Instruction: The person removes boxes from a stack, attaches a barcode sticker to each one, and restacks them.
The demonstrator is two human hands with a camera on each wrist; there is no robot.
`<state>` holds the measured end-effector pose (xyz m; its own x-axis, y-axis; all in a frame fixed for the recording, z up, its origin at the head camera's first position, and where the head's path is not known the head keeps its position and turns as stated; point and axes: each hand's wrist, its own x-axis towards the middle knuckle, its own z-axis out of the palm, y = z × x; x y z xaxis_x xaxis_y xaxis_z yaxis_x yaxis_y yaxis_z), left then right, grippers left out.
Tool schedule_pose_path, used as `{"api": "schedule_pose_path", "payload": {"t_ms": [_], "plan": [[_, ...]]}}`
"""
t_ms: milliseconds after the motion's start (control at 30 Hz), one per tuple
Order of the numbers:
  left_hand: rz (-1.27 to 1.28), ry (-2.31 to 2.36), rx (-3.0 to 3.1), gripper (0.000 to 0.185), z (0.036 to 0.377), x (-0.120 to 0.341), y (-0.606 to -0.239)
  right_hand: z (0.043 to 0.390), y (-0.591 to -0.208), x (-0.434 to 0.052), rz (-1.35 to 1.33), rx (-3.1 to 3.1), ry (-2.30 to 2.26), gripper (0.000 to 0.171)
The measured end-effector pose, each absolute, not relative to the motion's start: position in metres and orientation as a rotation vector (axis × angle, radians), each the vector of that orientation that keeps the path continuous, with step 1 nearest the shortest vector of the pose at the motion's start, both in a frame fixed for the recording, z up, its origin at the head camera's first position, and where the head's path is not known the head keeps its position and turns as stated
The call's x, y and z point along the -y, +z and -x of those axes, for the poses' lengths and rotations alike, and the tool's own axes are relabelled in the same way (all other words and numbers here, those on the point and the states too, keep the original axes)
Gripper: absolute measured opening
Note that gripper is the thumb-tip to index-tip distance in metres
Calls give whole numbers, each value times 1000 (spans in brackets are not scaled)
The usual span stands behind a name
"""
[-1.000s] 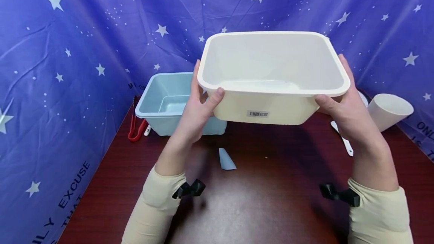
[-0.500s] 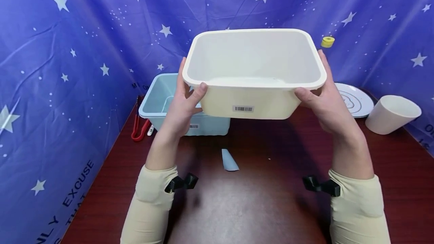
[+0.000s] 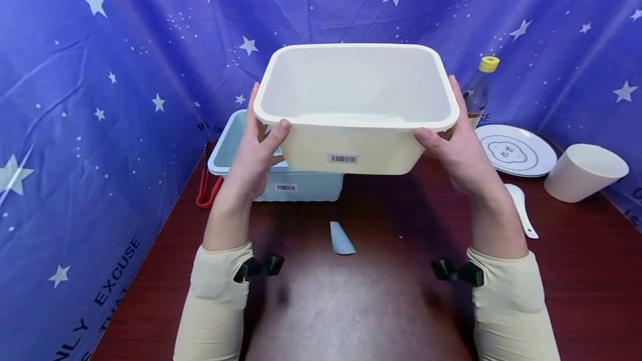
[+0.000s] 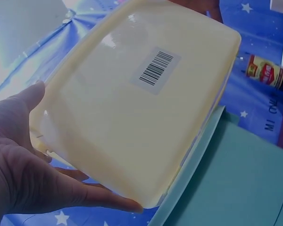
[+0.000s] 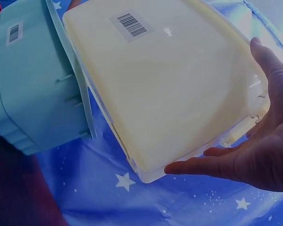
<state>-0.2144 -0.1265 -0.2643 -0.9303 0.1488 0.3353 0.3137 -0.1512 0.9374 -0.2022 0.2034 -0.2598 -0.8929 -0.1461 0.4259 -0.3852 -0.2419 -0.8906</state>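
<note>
Both hands hold a cream plastic bin (image 3: pixel 351 85) up off the table, its open top tipped towards me. My left hand (image 3: pixel 251 155) grips the left end, thumb on the near rim and fingers along the side. At the right end my right hand (image 3: pixel 463 152) grips in the same way. A barcode label shows on the bin's near wall in both wrist views. Behind and below its left part stands a light blue bin (image 3: pixel 311 188) on the table, partly hidden by the cream bin and my left hand.
On the right are a white spoon (image 3: pixel 521 210), a stack of white plates (image 3: pixel 539 155) and a tilted white cup (image 3: pixel 584 174). A yellow-capped bottle (image 3: pixel 481 91) stands behind my right hand. Red-handled tongs (image 3: pixel 204 188) lie at left, and a blue scrap (image 3: pixel 342 238) lies in front.
Both hands have carried the cream bin leftward, so it covers more of the light blue bin. The bottle and plates at right have come into sight.
</note>
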Motion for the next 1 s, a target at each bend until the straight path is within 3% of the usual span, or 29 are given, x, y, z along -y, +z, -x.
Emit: {"api": "schedule_pose_path", "payload": {"t_ms": [667,1000], "plan": [[563,-2203,1857,114,214,164,-263,223,-263,-161,-755,1850,2203,106],[538,-2211,1846,102,213,186,-265,229,-263,-138,-756,1865,2180,106]]}}
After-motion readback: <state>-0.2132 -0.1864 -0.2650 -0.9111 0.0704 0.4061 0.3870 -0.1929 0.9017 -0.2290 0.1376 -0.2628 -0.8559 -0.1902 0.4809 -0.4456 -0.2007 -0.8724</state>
